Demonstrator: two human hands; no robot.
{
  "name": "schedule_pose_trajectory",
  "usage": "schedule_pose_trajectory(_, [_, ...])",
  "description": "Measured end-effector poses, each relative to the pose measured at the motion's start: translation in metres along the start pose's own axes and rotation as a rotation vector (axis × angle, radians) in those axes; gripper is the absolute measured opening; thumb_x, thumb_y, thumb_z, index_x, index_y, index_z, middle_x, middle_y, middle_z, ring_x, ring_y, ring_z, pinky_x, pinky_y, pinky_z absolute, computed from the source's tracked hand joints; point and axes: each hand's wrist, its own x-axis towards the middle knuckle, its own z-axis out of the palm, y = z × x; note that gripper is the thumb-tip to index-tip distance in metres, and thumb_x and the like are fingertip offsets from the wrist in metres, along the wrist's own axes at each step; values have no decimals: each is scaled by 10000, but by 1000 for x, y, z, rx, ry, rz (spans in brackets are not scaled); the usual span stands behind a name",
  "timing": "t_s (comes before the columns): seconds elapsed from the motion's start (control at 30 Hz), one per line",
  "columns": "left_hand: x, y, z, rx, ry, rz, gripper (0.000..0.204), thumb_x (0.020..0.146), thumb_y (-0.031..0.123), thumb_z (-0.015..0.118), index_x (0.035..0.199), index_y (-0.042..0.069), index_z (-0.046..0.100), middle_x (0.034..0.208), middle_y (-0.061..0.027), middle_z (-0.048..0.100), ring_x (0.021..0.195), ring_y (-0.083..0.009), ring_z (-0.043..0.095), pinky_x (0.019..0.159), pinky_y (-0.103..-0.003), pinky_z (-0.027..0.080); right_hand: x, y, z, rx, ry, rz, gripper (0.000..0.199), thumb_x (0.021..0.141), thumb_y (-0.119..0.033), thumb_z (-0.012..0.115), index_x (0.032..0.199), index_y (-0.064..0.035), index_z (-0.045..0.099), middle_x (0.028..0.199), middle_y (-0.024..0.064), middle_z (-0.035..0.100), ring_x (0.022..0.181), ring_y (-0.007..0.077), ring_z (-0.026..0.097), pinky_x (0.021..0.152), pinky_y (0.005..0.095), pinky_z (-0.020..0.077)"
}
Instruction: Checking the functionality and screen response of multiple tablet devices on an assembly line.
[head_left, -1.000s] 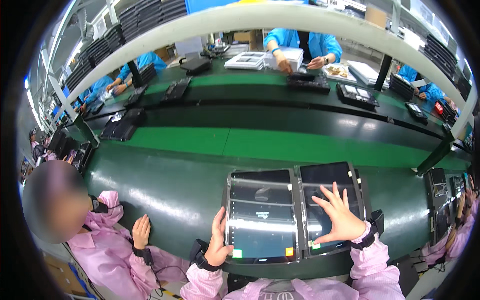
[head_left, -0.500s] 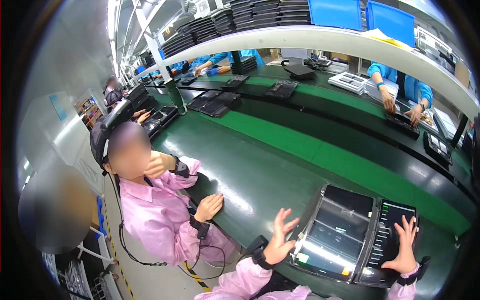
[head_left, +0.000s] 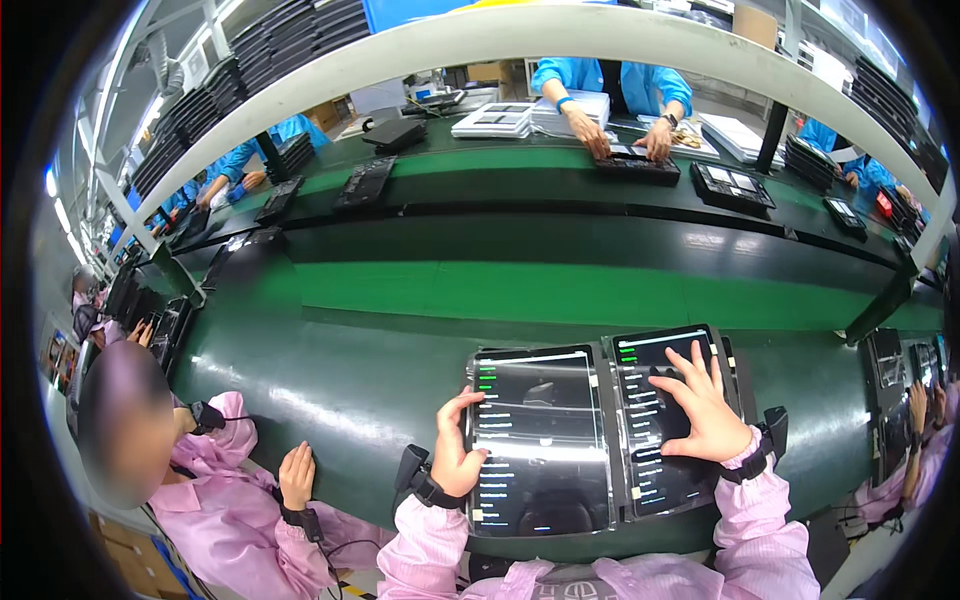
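Observation:
Two tablets lie side by side on the dark green bench in front of me, both lit with white and green lines of text on black. Clear film shows around their edges. At the left edge of the left tablet [head_left: 545,440] rests my left hand [head_left: 457,450], its thumb and forefinger apart at the screen's rim; its other fingers are partly hidden. Over the right tablet [head_left: 645,470] my right hand [head_left: 705,415] is spread wide, fingertips at the upper screen. Whether those fingertips touch the glass I cannot tell. Neither hand grips anything.
To my left sits a person in pink [head_left: 240,500], one hand on the bench edge. Across the bench, a person in blue handles a black tray [head_left: 635,170]. A white shelf beam [head_left: 480,40] spans overhead. More black trays and devices [head_left: 735,187] line the far bench.
My view has swung right, so the tablets now sit centrally. The left tablet's screen changed from a small central message to a text list. My left hand has come onto its edge.

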Motion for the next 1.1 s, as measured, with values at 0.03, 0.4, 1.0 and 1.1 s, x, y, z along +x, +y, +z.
schedule_pose_trajectory(0.03, [-2,-2,-1,7,24,25,754,605,-48,515,1335,-13,331,1326,-221,503,1391,-405,371,1200,-492,208,0,1,1,28,-11,-1,939,634,-562,842,1410,-166,489,1590,203,222,1484,506,19,1129,699,0])
schedule_pose_trajectory(0.4, [-6,-16,-2,-71,17,83,569,615,-7,549,1128,66,317,1260,-224,489,1374,-444,362,1164,-552,215,2,8,12,17,15,-122,819,689,-618,778,1378,-247,534,1603,194,214,1476,528,27,1100,722,66])
schedule_pose_trajectory(1.0, [-10,-24,-7,-122,99,73,612,596,-23,486,1184,51,335,1308,-199,412,1307,-340,433,1162,-490,257,-7,12,1,-198,163,-60,587,727,-630,740,1008,-124,642,1447,171,432,1474,448,164,1098,725,57])
schedule_pose_trajectory(1.1, [-9,-24,-5,-162,121,53,598,578,-65,453,1154,42,331,1281,-209,419,1270,-329,437,1154,-442,258,-2,21,1,-54,181,-118,621,778,-646,683,1134,-141,618,1440,177,423,1466,450,180,1103,719,61])
